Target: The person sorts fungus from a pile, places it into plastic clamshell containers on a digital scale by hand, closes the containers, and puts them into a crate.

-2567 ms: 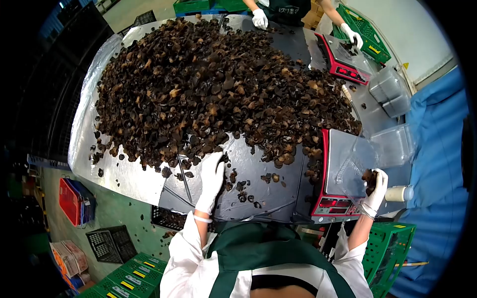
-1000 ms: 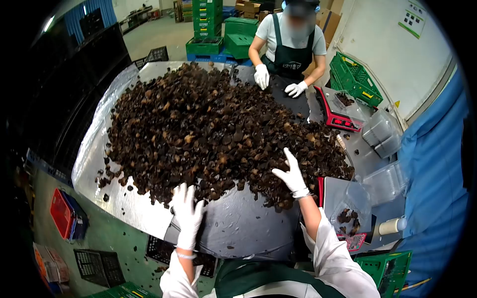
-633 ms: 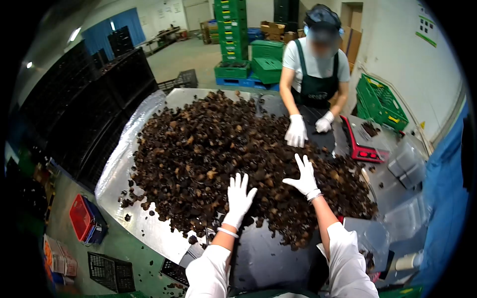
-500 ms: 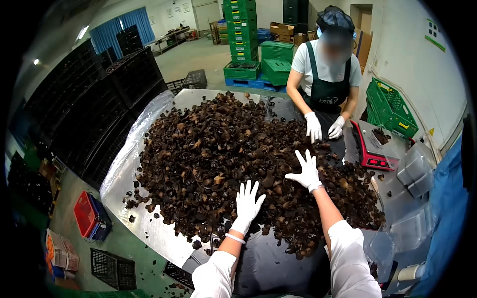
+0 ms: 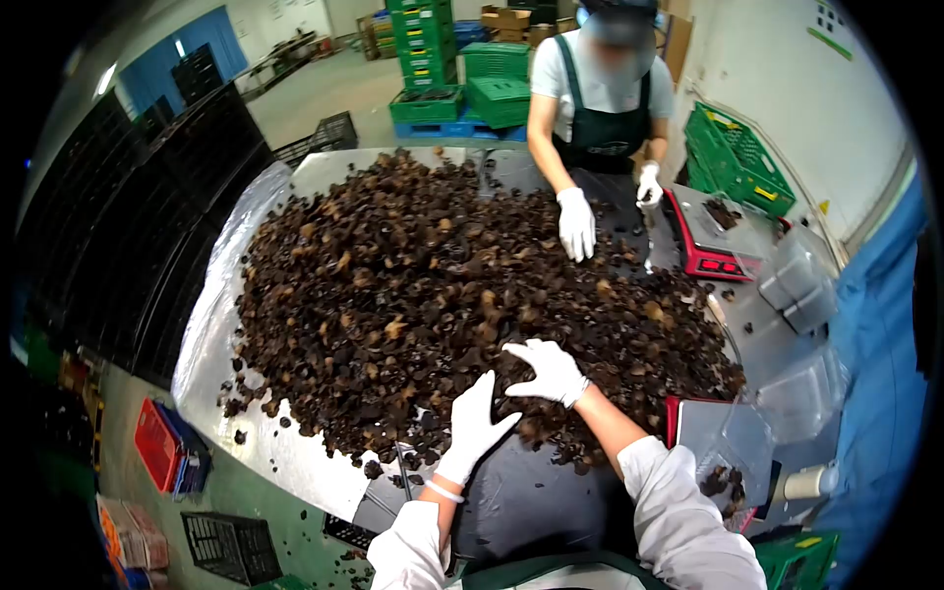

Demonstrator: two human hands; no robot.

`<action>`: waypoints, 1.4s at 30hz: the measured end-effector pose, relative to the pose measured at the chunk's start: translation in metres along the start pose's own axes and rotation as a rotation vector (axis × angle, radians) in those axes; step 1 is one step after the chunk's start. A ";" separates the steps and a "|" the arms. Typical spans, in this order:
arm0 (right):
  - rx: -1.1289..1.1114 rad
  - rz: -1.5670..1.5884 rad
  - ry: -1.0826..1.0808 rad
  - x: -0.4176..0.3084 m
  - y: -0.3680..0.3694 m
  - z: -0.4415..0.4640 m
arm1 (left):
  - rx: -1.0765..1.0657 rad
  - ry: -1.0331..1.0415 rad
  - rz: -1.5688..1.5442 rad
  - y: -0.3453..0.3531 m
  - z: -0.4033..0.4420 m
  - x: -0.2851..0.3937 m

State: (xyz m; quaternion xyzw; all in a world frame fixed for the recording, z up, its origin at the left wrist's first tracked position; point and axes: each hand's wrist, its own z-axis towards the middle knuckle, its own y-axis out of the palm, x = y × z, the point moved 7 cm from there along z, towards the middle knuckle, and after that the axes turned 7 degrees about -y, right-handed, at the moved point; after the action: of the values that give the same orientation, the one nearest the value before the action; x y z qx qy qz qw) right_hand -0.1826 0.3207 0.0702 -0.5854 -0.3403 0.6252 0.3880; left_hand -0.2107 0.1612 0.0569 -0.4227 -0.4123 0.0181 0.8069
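With left hand [image 5: 474, 425] and right hand [image 5: 549, 375] spread wide, gripping nothing visible; bordering a heap of dark mushrooms [image 5: 374, 285] beneath and beyond the fingers [image 5: 481, 389]; could spill some off the table [image 5: 526, 492], wristward of the fingers, by raking too hard

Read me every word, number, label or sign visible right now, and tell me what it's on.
Nothing reads clearly.
Far red scale: lit red display, too blurred.
Co-worker's apron: lettering too blurred.
Wall poster: too small.
Yellow wall sign: too small.
Green crate beside that scale: yellow label, too small.
Stacked green crates: labels too small.
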 end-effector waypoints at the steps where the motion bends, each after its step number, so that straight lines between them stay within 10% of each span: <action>1: 0.029 -0.061 -0.020 -0.009 -0.002 -0.012 | -0.040 0.025 0.005 0.001 -0.007 0.003; 23: 0.041 -0.364 0.155 -0.078 0.032 -0.233 | -0.304 0.340 0.190 0.003 -0.166 0.068; 37: 0.197 -0.283 0.382 -0.096 0.030 -0.263 | -0.271 0.134 0.176 0.002 -0.168 0.075; 42: 0.101 -0.099 0.164 -0.122 0.082 -0.281 | -0.435 0.280 0.224 0.008 -0.196 0.060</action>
State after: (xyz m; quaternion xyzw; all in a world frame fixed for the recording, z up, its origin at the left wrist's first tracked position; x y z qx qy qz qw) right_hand 0.0917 0.1664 0.0318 -0.5967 -0.3040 0.5718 0.4740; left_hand -0.0354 0.0585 0.0314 -0.6272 -0.2417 -0.0402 0.7393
